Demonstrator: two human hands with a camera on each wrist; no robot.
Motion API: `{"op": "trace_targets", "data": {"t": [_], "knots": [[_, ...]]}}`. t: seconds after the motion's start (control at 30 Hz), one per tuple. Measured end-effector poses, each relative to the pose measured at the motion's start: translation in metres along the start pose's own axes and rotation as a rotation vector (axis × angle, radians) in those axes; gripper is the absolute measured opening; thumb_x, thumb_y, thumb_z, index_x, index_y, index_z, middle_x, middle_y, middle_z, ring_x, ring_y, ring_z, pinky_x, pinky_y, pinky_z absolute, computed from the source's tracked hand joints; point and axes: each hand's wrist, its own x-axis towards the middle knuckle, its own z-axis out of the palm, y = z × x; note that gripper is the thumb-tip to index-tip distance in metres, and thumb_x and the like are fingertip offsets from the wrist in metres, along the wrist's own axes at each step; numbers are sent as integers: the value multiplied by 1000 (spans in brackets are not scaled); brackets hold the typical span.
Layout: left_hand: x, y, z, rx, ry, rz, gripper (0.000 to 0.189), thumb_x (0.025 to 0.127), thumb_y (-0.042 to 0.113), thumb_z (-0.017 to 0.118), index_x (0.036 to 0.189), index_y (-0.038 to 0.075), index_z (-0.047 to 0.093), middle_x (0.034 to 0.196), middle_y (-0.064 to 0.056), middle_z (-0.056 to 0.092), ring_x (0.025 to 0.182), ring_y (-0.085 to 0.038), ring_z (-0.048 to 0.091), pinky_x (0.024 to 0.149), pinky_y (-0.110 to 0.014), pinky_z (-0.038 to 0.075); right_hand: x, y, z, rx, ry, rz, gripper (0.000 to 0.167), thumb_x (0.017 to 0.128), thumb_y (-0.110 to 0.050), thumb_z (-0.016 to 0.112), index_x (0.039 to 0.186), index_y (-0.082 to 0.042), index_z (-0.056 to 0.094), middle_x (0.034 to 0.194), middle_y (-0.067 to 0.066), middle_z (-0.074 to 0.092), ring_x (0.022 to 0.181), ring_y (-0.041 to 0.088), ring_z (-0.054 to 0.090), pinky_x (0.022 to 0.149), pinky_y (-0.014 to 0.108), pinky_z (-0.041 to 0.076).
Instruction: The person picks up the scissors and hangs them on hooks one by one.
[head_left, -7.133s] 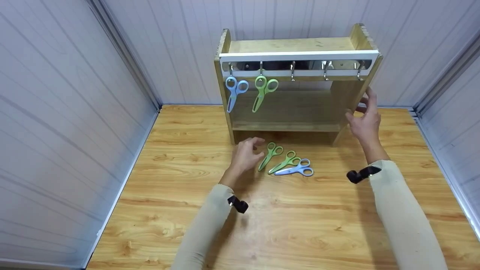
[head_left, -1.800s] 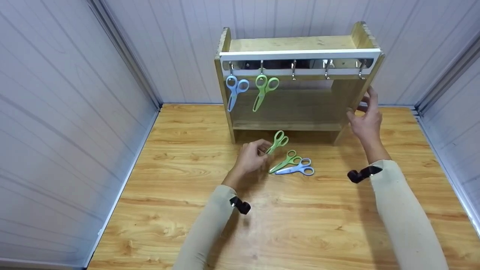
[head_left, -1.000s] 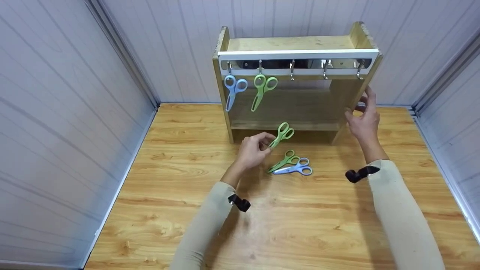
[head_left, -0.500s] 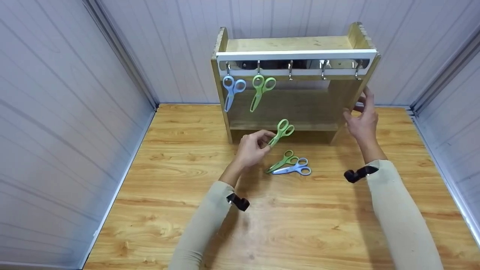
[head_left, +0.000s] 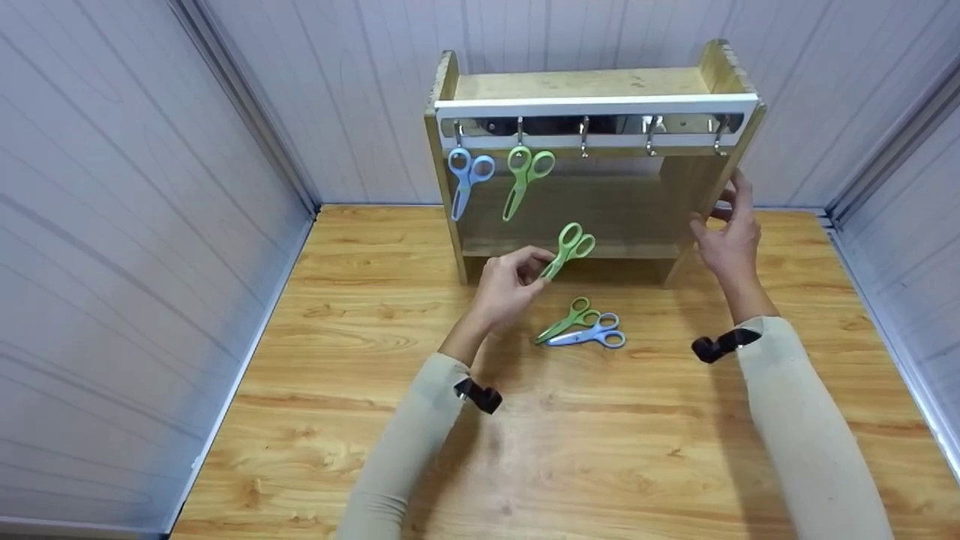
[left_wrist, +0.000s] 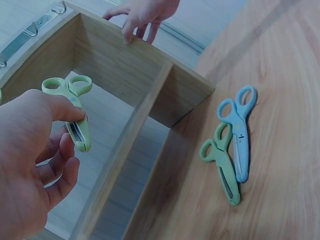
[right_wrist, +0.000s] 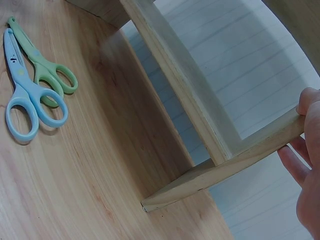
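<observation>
My left hand (head_left: 506,289) pinches a pair of green scissors (head_left: 571,246) by the blade end, handles up, in front of the wooden shelf. In the left wrist view the thumb lies across these green scissors (left_wrist: 75,112). My right hand (head_left: 729,232) grips the right side panel of the wooden shelf (head_left: 570,250), thumb in front and fingers behind. On the floor lie another pair of green scissors (head_left: 568,320) and a pair of blue scissors (head_left: 592,334), overlapping. Blue scissors (head_left: 466,180) and green scissors (head_left: 525,180) hang from the two leftmost hooks of the hook rail (head_left: 600,105).
Several metal hooks line the rail; the middle hook (head_left: 584,135) and those right of it hold nothing. Pale panelled walls (head_left: 135,247) enclose the wood-patterned floor (head_left: 600,450) at the back and both sides.
My left hand has picked up one pair of green scissors from the floor and raised it towards the shelf. The right hand has stayed on the side panel.
</observation>
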Motion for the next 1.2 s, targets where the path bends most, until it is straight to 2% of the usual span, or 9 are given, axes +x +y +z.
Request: {"op": "trace_targets", "data": {"t": [0.2, 0.43, 0.57, 0.7, 0.8, 1.0, 1.2], "knots": [[3, 5, -4, -19, 14, 36, 29, 97, 3, 79, 125, 7, 81, 92, -14, 79, 76, -8, 58, 72, -20, 45, -1, -3, -1, -7, 0, -22, 87, 106, -11, 68, 177, -36, 25, 163, 18, 63, 139, 40, 68, 115, 46, 58], [8, 9, -8, -63, 1, 62, 29, 97, 2, 79, 126, 5, 80, 97, -16, 81, 77, -8, 59, 72, -19, 47, -1, -5, -2, -2, -2, -24, 86, 105, -11, 68, 177, -36, 27, 163, 19, 62, 140, 41, 68, 113, 45, 58], [11, 14, -12, -81, -10, 70, 30, 98, 2, 79, 128, 5, 79, 102, -16, 84, 79, -7, 61, 73, -20, 49, 1, -4, -2, 1, 11, -29, 87, 104, -11, 70, 177, -35, 28, 161, 17, 65, 135, 37, 70, 107, 33, 57], [16, 20, -14, -95, -4, 85, 31, 98, 3, 80, 128, 5, 79, 104, -16, 84, 79, -8, 61, 74, -20, 49, 3, -4, -2, 6, 40, -53, 86, 103, -9, 70, 176, -32, 32, 156, 14, 69, 125, 29, 72, 99, 22, 54], [19, 23, -15, -99, 5, 96, 31, 98, 3, 80, 128, 5, 80, 104, -16, 84, 79, -8, 61, 73, -19, 48, 2, -4, -2, 3, 45, -57, 86, 103, -8, 70, 176, -32, 31, 157, 14, 69, 125, 28, 72, 102, 26, 56], [18, 26, -16, -99, 11, 106, 31, 98, 3, 80, 128, 5, 80, 104, -16, 84, 81, -7, 63, 75, -18, 49, 0, -1, 0, 5, 22, -38, 86, 105, -8, 69, 177, -33, 28, 161, 16, 66, 132, 38, 70, 113, 42, 57], [20, 31, -19, -101, 20, 123, 30, 99, 4, 78, 129, 6, 79, 102, -14, 83, 80, -8, 61, 75, -22, 50, -2, -1, 1, 1, 15, -27, 87, 105, -9, 69, 177, -35, 27, 162, 15, 65, 133, 36, 70, 107, 35, 57]]}}
